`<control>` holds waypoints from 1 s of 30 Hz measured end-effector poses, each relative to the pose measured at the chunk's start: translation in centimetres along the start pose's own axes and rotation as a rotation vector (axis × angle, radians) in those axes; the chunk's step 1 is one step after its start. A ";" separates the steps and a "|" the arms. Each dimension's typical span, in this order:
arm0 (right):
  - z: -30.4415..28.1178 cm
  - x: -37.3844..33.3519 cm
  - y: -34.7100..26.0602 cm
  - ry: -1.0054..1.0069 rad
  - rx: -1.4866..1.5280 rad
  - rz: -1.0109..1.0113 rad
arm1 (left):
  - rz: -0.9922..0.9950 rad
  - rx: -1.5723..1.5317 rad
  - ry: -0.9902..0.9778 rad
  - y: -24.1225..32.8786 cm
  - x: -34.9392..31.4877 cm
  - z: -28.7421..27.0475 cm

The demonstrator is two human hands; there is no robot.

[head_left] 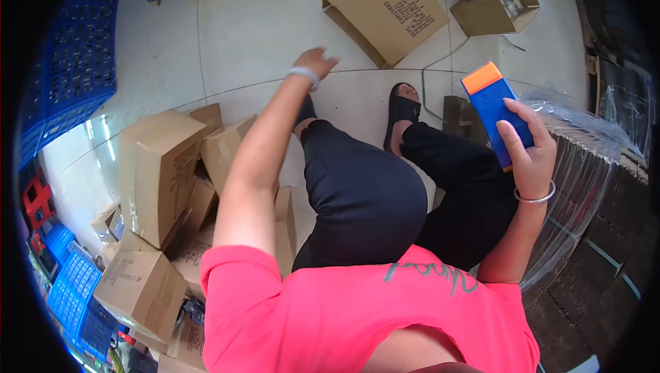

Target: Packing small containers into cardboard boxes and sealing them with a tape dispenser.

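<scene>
My right hand (pixel 536 149) is closed around a blue handheld tool with an orange end (pixel 491 108), held up over my right thigh. The thumb lies across its blue side, and the tool's exact kind cannot be made out. Reaching forward above the floor, my left hand (pixel 315 63) is empty, its fingers apart and slightly blurred. A brown cardboard carton (pixel 395 12) with dark print lies on the floor ahead, a little to the right of that hand and not touched by it.
Cardboard boxes (pixel 161 173) are piled at my left. An opened carton (pixel 498 8) with pale contents stands at the far right. Stacked flat cardboard (pixel 584 215) under clear plastic film (pixel 584 115) borders my right side. Blue crates (pixel 75 57) line the left edge.
</scene>
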State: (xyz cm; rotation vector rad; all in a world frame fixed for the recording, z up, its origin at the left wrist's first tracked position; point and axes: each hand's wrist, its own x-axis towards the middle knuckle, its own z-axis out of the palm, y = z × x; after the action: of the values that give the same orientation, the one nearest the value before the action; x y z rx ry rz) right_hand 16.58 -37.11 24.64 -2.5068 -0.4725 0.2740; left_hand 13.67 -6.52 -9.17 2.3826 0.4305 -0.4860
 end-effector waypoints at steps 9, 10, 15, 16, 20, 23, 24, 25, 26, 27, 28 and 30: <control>-0.6 0.5 1.2 0.021 -0.011 0.040 | -0.322 -1.430 -0.099 10.1 8.0 2.6; -0.7 0.5 1.5 0.014 -0.003 0.060 | -0.253 -1.435 -0.071 11.2 7.3 2.0; -1.2 0.8 2.5 0.118 -0.007 0.019 | -0.209 -1.720 -0.009 16.9 0.6 -2.5; -1.3 0.8 2.5 0.096 -0.017 0.037 | -0.198 -1.749 -0.048 17.1 0.2 -3.1; -0.9 1.2 2.8 0.039 -0.056 0.065 | -0.212 -1.242 -0.057 12.2 2.4 -1.7; -0.8 1.5 4.5 0.059 -0.089 0.093 | 0.052 -0.754 0.047 8.7 1.4 -1.4; -1.0 1.3 5.2 0.066 -0.109 0.123 | 0.144 -0.634 0.133 9.7 -2.2 -4.3; -0.8 1.4 5.6 0.065 -0.106 0.123 | 0.310 -0.469 0.384 8.0 -4.0 -5.6; -0.7 1.6 6.2 0.009 -0.205 0.138 | 0.476 -0.301 0.628 6.5 -5.3 -6.5; -0.5 1.9 6.7 -0.043 -0.309 0.158 | 0.417 -0.190 0.687 5.9 -7.1 -8.0; 0.0 2.2 6.5 -0.041 -0.319 0.166 | 0.354 -0.078 0.743 5.1 -8.4 -9.1; 1.9 3.6 5.6 -0.283 -0.580 0.326 | 0.376 -0.237 0.535 2.0 -9.0 -9.7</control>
State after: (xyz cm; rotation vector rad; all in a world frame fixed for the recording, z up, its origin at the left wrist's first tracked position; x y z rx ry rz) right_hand 20.82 -39.15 19.55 -3.1326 -0.2719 0.7113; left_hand 8.88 -3.19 2.86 2.2619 0.2401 0.3632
